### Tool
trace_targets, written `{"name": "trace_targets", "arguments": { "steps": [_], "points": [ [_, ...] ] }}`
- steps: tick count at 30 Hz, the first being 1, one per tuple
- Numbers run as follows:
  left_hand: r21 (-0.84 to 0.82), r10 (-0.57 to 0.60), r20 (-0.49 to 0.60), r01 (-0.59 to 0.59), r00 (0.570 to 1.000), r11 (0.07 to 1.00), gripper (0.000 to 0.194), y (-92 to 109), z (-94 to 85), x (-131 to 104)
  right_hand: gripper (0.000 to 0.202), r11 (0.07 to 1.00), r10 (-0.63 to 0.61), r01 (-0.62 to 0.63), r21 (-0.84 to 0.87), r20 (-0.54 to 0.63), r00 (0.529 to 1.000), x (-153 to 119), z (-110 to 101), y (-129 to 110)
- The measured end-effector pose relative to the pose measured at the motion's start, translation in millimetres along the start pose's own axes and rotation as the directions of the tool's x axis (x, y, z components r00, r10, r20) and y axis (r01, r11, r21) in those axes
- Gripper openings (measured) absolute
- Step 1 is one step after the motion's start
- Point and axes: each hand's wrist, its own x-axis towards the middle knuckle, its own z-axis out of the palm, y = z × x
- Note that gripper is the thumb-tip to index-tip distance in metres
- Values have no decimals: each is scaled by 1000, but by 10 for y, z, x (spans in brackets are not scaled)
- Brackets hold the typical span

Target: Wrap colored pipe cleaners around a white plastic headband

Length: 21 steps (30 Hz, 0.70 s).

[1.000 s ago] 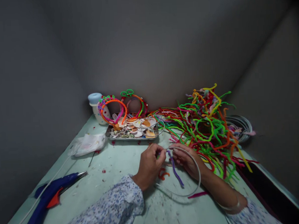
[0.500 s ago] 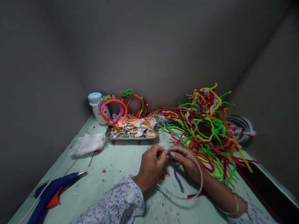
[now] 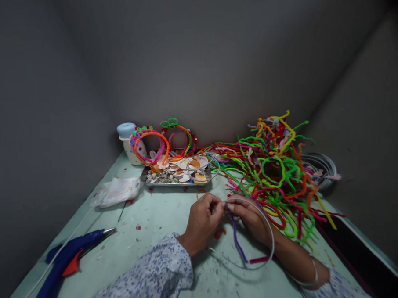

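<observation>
Over the middle of the table, my left hand [image 3: 205, 217] pinches one end of a curved, pale wire hoop [image 3: 271, 233]. My right hand [image 3: 250, 215] meets it fingertip to fingertip, closed on a purple pipe cleaner [image 3: 238, 241] where it joins the wire. The pipe cleaner's long tail hangs down inside the hoop's curve. Below it, a short magenta pipe cleaner piece [image 3: 258, 260] shows beside the hoop's lower arc; whether it touches the wire I cannot tell. The fingers partly hide the wrapped end.
A blue glue gun [image 3: 68, 260] lies at left, near a plastic packet [image 3: 118, 191]. At the back stand a lidded jar [image 3: 133, 156], a metal tray [image 3: 174, 184] of shells, and pipe-cleaner headbands [image 3: 152, 134]. Tangled pipe cleaners [image 3: 275, 163] and a wire coil [image 3: 328, 167] fill the right.
The purple tail now hangs lower, reaching the magenta piece. The hoop has shifted slightly right and down. Both hands stay nearly in place.
</observation>
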Motion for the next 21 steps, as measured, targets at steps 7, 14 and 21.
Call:
{"name": "trace_targets", "arguments": {
  "steps": [7, 14, 21],
  "points": [
    [-15, -11, -14, 10, 1000, 1000, 20, -9, 6, 5, 15, 1000, 26, -26, -16, 39, 999, -3, -7, 3],
    [-3, -12, -21, 12, 1000, 1000, 20, -29, 13, 7, 14, 996, 84, -84, -1, 38, 996, 6, -25, 58],
    [-10, -18, -22, 18, 1000, 1000, 18, -36, -2, 24, 17, 998, 66, -66, 5, 21, 998, 14, -8, 22]
  ]
}}
